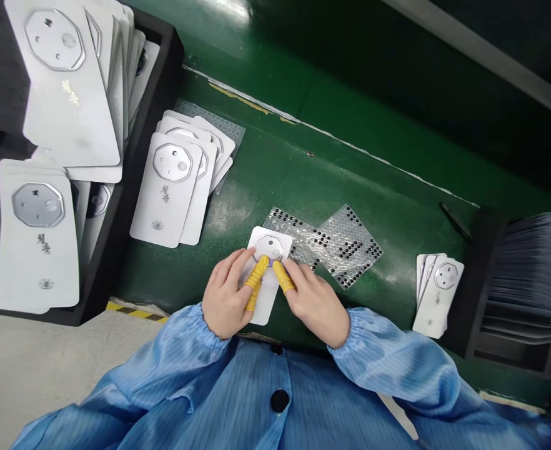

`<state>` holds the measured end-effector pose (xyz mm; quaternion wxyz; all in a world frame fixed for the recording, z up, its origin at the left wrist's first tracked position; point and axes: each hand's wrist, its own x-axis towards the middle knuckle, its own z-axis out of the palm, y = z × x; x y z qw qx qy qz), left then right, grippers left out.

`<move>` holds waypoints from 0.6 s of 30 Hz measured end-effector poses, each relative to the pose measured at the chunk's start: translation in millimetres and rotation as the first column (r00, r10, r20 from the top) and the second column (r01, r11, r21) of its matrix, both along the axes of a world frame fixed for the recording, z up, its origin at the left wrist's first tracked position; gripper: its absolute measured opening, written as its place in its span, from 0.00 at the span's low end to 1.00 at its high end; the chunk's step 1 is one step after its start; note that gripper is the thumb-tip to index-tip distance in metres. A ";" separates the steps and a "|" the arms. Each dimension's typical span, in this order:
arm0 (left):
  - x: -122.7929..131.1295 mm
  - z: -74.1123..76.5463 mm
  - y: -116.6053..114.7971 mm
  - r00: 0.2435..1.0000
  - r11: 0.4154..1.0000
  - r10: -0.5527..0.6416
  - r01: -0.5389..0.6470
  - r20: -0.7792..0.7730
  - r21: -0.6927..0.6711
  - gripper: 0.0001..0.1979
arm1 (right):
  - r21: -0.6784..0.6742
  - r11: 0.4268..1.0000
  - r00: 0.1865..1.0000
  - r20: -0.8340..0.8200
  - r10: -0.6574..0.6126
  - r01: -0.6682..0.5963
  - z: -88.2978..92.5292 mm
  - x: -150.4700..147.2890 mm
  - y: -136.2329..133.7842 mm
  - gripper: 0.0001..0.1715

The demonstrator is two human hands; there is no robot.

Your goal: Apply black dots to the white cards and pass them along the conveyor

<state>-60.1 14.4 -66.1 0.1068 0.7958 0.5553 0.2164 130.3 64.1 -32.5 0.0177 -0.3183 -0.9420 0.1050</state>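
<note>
A white phone back cover (265, 300) with an octagonal silver camera plate lies upright before me on the green bench. My left hand (231, 292) grips its left edge, fingers curled, with yellow finger cots on the digits pressing over the plate. From the other side my right hand (317, 303) holds the cover, and its yellow-tipped thumb meets the plate's lower edge. Between the thumb tips a small purple patch (270, 262) shows; I cannot tell what it is. Just right of the cover lie clear plastic sheets (345, 247) dotted with small black round pieces.
Fanned white covers (167, 206) lie on a patterned clear sheet to the left. A black bin (160, 112) at far left holds more covers. On the right, a few covers (437, 300) rest beside a black rack (472, 287) packed with dark sheets.
</note>
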 end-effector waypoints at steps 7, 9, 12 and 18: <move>1.4 -0.8 0.0 1.000 1.000 0.005 -0.005 0.012 0.028 0.11 | -0.031 0.997 0.997 0.006 0.075 -0.074 4.7 -2.9 3.8 0.14; 1.7 -2.5 -0.8 1.000 1.000 0.009 -0.009 0.030 0.024 0.11 | -0.053 0.996 0.997 0.005 0.075 -0.075 5.3 -3.3 6.0 0.13; 1.0 -5.7 -2.3 0.998 1.000 0.001 -0.002 0.065 0.025 0.13 | -0.100 0.992 0.997 0.008 0.075 -0.074 3.3 -0.8 11.6 0.11; -2.7 -8.2 -3.6 0.998 0.998 -0.036 0.033 0.049 0.055 0.23 | -0.244 0.970 0.952 -0.295 -0.085 0.010 -6.1 18.3 20.7 0.17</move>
